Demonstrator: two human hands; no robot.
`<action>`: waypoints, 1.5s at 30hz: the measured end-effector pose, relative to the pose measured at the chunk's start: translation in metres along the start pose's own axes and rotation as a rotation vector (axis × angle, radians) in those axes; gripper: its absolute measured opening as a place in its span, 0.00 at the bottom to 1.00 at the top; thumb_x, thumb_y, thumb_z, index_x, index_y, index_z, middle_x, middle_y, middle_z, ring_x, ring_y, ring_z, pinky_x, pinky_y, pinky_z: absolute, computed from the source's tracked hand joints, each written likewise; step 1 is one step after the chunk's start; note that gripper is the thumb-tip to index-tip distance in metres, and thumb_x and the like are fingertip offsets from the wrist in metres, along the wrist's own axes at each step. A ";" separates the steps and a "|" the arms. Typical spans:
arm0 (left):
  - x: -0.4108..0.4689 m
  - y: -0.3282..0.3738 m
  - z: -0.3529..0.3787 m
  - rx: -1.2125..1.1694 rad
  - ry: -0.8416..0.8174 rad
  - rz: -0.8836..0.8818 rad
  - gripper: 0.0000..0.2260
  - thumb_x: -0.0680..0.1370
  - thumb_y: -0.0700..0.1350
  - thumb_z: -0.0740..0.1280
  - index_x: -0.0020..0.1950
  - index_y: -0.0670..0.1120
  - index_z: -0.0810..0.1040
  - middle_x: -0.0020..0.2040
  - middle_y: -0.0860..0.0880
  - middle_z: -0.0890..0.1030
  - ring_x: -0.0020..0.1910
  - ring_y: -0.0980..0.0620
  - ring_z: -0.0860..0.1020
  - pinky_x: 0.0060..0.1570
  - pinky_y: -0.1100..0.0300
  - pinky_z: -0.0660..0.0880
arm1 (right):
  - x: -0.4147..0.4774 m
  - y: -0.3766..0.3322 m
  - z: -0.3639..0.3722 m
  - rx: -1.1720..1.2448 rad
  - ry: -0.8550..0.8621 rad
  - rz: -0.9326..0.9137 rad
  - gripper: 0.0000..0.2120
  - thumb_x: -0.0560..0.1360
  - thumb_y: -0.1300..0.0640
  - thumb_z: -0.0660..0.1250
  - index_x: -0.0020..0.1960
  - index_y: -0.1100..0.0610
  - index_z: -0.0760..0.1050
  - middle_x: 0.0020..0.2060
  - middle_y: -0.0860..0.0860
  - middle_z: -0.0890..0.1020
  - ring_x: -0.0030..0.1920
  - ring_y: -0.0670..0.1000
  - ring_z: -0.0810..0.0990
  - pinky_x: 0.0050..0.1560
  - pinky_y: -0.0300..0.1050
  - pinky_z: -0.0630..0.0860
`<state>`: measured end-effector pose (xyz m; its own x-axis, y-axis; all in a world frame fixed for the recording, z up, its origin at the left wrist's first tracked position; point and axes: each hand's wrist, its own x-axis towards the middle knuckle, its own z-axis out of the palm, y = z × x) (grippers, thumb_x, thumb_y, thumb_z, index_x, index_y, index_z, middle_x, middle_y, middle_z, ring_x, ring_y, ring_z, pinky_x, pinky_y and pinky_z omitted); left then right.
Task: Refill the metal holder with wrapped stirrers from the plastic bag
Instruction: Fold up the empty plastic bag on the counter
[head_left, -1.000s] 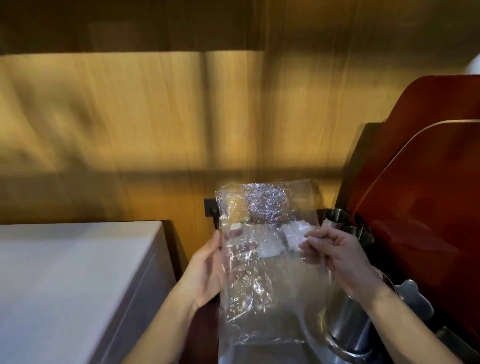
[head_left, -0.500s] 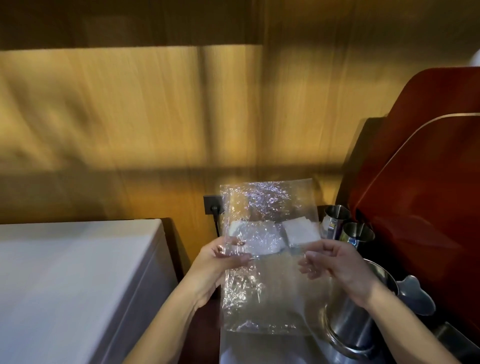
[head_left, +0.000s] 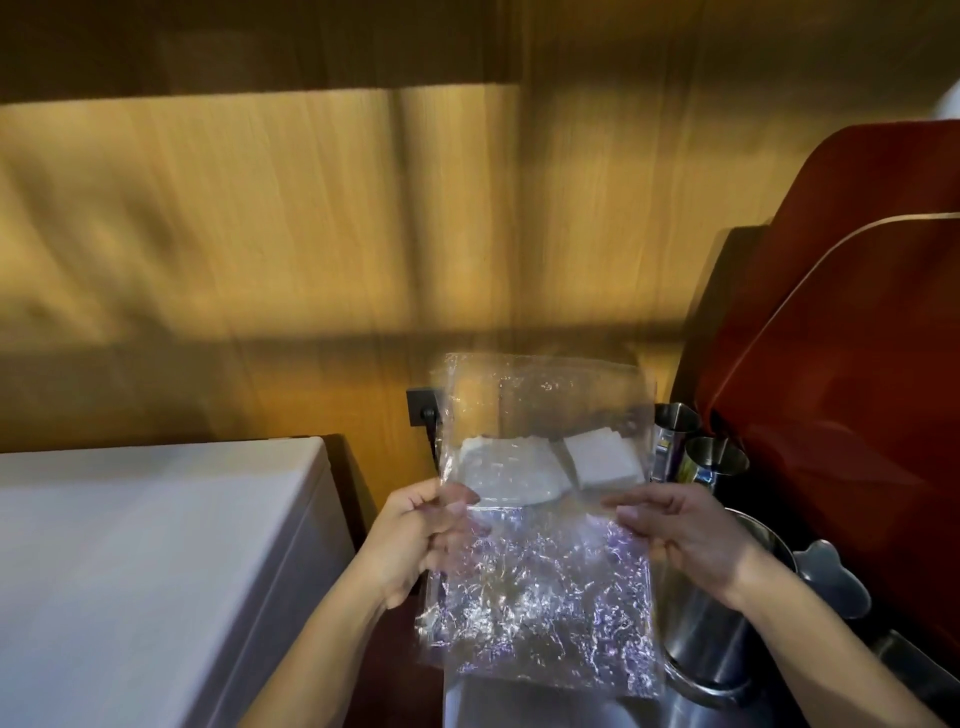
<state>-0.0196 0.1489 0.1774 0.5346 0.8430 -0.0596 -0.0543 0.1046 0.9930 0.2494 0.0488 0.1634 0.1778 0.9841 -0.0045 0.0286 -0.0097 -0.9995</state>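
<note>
A crinkled clear plastic bag (head_left: 540, 597) is held up in front of me. My left hand (head_left: 415, 535) pinches its left edge. My right hand (head_left: 691, 535) holds its right edge, thumb against the film. Through the bag's upper half show white wrapped packets (head_left: 602, 457) and a second white bundle (head_left: 498, 467); I cannot tell whether they lie inside it or behind it. Two small metal holders (head_left: 714, 457) stand behind the bag at the right, close to my right hand.
A large steel jug (head_left: 727, 639) stands under my right wrist. A red machine panel (head_left: 857, 338) fills the right side. A white cabinet top (head_left: 145, 561) is at the left. A black wall socket (head_left: 423, 410) sits on the wooden wall behind the bag.
Both hands have shifted along the bag: the left now pinches its edge from the front, and the right sits lower. The bag has flattened and spread wider between them.
</note>
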 end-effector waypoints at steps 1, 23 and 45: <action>0.000 0.000 0.000 -0.017 -0.021 -0.003 0.11 0.77 0.32 0.61 0.42 0.44 0.81 0.38 0.40 0.83 0.31 0.47 0.79 0.24 0.59 0.78 | 0.001 0.001 -0.001 0.060 -0.018 0.006 0.11 0.64 0.60 0.69 0.45 0.53 0.84 0.45 0.49 0.86 0.44 0.48 0.84 0.42 0.37 0.79; 0.001 -0.014 0.016 0.353 -0.347 -0.077 0.22 0.69 0.51 0.72 0.60 0.59 0.70 0.57 0.53 0.80 0.55 0.57 0.79 0.52 0.64 0.76 | -0.010 -0.021 0.018 -0.295 -0.356 -0.061 0.24 0.66 0.72 0.66 0.54 0.48 0.74 0.39 0.50 0.76 0.39 0.50 0.76 0.38 0.46 0.74; -0.003 -0.060 0.036 -0.081 0.101 -0.128 0.07 0.71 0.31 0.68 0.40 0.42 0.79 0.32 0.47 0.81 0.30 0.52 0.78 0.34 0.56 0.78 | -0.012 0.046 0.045 0.067 0.019 0.224 0.35 0.61 0.63 0.76 0.62 0.43 0.66 0.44 0.57 0.83 0.43 0.55 0.83 0.36 0.44 0.77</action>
<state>0.0123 0.1210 0.1212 0.4542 0.8683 -0.1993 -0.0606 0.2533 0.9655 0.2046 0.0444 0.1157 0.1913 0.9551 -0.2262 -0.0793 -0.2147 -0.9735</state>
